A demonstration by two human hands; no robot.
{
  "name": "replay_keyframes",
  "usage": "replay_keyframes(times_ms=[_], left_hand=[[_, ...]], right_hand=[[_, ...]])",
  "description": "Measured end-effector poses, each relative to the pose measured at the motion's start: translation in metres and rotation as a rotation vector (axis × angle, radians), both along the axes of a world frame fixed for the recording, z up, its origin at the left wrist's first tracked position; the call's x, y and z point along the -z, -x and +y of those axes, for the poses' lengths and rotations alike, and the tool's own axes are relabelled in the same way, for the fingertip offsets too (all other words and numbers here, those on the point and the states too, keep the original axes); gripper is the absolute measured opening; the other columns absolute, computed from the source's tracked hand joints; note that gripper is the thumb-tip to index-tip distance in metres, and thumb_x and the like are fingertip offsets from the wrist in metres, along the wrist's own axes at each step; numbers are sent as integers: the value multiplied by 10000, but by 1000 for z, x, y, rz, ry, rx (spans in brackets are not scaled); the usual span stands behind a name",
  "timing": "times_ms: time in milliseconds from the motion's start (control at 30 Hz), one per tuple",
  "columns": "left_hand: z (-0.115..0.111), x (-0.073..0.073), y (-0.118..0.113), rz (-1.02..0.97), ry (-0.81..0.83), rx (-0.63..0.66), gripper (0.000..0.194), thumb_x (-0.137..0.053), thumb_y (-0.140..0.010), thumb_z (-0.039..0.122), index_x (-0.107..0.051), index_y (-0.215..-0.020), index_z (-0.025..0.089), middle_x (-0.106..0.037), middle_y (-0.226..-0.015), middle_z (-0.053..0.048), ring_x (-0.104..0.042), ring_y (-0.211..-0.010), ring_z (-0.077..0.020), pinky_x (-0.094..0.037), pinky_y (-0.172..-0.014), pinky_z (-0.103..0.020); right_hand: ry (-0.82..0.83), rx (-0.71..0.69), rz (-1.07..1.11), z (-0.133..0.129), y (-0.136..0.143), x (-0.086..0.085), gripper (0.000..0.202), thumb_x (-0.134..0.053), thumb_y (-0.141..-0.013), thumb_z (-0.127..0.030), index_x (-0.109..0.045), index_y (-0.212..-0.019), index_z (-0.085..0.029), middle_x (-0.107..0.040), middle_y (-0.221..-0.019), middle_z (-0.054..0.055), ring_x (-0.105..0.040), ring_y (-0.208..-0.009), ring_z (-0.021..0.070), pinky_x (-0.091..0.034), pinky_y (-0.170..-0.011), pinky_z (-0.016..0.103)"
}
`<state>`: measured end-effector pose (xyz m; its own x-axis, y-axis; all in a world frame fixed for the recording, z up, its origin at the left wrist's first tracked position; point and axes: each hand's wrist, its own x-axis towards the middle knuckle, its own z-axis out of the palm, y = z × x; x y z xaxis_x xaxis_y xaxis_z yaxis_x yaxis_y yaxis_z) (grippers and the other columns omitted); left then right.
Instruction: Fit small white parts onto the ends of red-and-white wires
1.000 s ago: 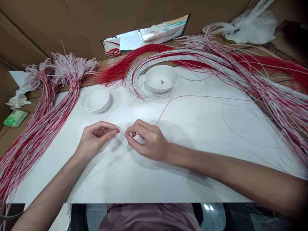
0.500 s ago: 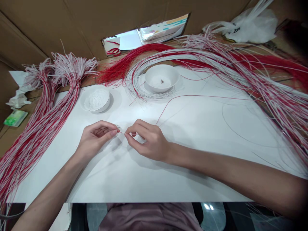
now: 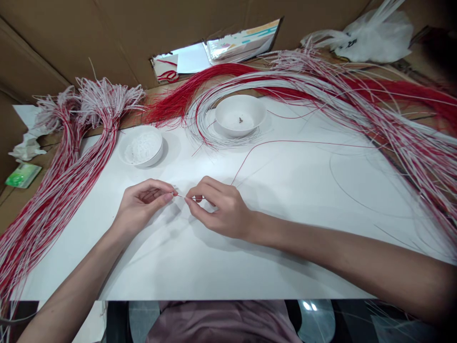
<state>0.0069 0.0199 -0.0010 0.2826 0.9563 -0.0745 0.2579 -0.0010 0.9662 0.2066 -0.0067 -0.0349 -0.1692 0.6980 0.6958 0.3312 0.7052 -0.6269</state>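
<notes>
Over the white tabletop both my hands meet at the end of a thin wire. My left hand pinches the tip between thumb and forefinger; a tiny pale piece seems to sit there, too small to name. My right hand pinches the wire just beside it, with a short pale stretch showing between the two. From behind the right hand a red wire curves up and away to the right. A white bowl of small white bits stands beyond my left hand. Farther back is another white bowl with a few dark specks.
Red-and-white wire bundles hang over the table's left side. More red wires and white wires sweep along the back and right. A cardboard wall, a plastic bag and a green packet border the table.
</notes>
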Motion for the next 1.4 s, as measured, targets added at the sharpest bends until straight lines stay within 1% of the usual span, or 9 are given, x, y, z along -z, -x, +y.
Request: replay_keyframes(times_ms=[167,367,567,700,833,1000,1200,1400], left_hand=[[0,0,0,10,5,-7,172,-780,-739,319,-707,-810,181,-740,-865,-56,-696,-820,-180,-568,-779,-286],[0,1,1,-5,5,10,126,-768,-757,286,-709,-814,191,-738,-863,-44,-690,-812,-159,-558,-761,-255],[0,0,0,20,6,-5,169,-775,-743,324,-709,-808,182,-739,-863,-57,-692,-812,-177,-564,-773,-285],[0,0,0,20,2,-6,173,-776,-742,328,-710,-810,183,-738,-854,-54,-691,-799,-175,-563,-755,-280],[0,0,1,15,1,-4,172,-776,-742,328,-711,-808,182,-737,-861,-55,-691,-810,-177,-562,-772,-285],[-1,0,1,7,-6,10,130,-772,-750,291,-712,-807,190,-734,-853,-44,-687,-795,-160,-559,-747,-262],[-1,-2,0,29,4,2,128,-769,-750,290,-712,-798,186,-733,-856,-50,-690,-805,-172,-567,-759,-280],[-1,-1,0,-13,-6,36,63,-763,-761,213,-716,-802,200,-728,-837,-16,-678,-794,-125,-550,-746,-214]], right_hand=[[4,3,-4,0,0,-1,106,-524,-885,-117,-591,-827,-175,-555,-707,-6,-525,-621,87,-446,-564,206],[7,2,-5,0,0,-1,99,-534,-878,-112,-597,-825,-166,-559,-702,-3,-525,-618,88,-443,-566,213],[20,-6,-11,0,0,0,110,-521,-886,-119,-592,-822,-173,-555,-707,-5,-524,-619,88,-445,-571,211],[10,-2,-15,0,0,-1,109,-520,-885,-116,-590,-823,-172,-555,-708,-5,-524,-619,86,-443,-568,207],[7,6,-19,0,0,0,110,-519,-886,-119,-592,-823,-171,-558,-704,-5,-521,-618,85,-441,-567,208],[-1,12,-9,0,0,0,101,-534,-879,-112,-596,-816,-162,-555,-699,-4,-518,-608,82,-434,-555,206],[-8,27,9,0,0,-1,101,-543,-877,-109,-598,-817,-169,-553,-694,-11,-508,-600,77,-427,-542,199],[-2,24,6,0,0,-1,105,-534,-886,-113,-600,-823,-166,-556,-699,-10,-511,-603,73,-431,-548,196]])
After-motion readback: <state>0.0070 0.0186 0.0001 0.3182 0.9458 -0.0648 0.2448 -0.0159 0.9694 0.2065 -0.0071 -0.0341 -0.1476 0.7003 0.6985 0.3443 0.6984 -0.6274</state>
